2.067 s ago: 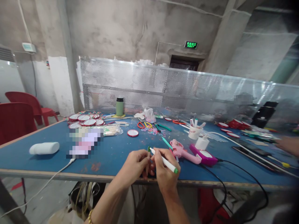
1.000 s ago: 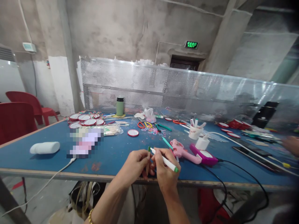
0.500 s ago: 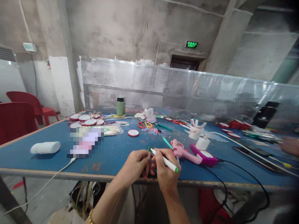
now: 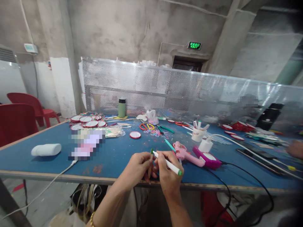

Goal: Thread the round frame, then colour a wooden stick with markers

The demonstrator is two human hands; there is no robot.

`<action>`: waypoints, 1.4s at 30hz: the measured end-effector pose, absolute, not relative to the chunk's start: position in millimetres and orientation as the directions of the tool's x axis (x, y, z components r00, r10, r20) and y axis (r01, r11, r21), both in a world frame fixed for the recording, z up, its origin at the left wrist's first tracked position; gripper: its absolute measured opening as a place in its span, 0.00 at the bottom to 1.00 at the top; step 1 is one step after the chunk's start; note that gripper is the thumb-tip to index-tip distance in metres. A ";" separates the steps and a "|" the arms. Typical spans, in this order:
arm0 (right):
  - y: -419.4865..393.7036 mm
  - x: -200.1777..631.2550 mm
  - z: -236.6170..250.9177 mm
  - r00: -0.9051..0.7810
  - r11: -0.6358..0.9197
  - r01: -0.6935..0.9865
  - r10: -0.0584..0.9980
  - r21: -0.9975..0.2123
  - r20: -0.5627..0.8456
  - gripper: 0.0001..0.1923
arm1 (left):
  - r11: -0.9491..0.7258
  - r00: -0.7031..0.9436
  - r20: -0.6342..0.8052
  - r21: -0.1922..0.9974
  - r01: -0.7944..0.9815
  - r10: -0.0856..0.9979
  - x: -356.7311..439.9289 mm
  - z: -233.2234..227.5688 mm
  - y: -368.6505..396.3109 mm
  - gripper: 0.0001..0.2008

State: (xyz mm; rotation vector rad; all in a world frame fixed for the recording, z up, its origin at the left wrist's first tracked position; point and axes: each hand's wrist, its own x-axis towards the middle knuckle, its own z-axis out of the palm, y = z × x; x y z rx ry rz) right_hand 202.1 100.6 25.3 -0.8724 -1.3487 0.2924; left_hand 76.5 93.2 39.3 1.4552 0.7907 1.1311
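head view: left hand [image 4: 137, 168] pinching a thin wooden stick with a green-coloured tip [image 4: 150, 164] upright over the near edge of the blue table [image 4: 113, 151]. right hand [image 4: 167, 176] gripping a white marker with green end [image 4: 167, 163], nib touching the stick's tip. stick's lower end hidden between fingers. another person's hand [image 4: 295, 148] cut off at right edge.

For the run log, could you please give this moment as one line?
left hand: holds stick | right hand: marker tip on stick | glue gun: on table

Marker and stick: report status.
Left hand pinching wooden stick. Right hand holding green marker, tip at stick's top. Pink glue gun lies beside.
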 end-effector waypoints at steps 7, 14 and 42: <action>94.3 197.9 32.6 0.302 0.655 0.242 0.650 -0.716 0.697 0.13 | -0.177 0.351 0.213 0.975 -0.133 0.912 76.3 41.6 92.7 0.11; 96.1 200.0 30.6 0.267 0.664 0.255 0.651 -0.703 0.711 0.13 | -0.188 0.348 0.220 0.974 -0.125 0.911 75.9 39.4 93.1 0.13; 92.2 197.8 32.0 0.331 0.686 0.209 0.622 -0.698 0.710 0.12 | -0.144 0.309 0.187 0.977 -0.157 0.932 76.3 38.5 95.2 0.13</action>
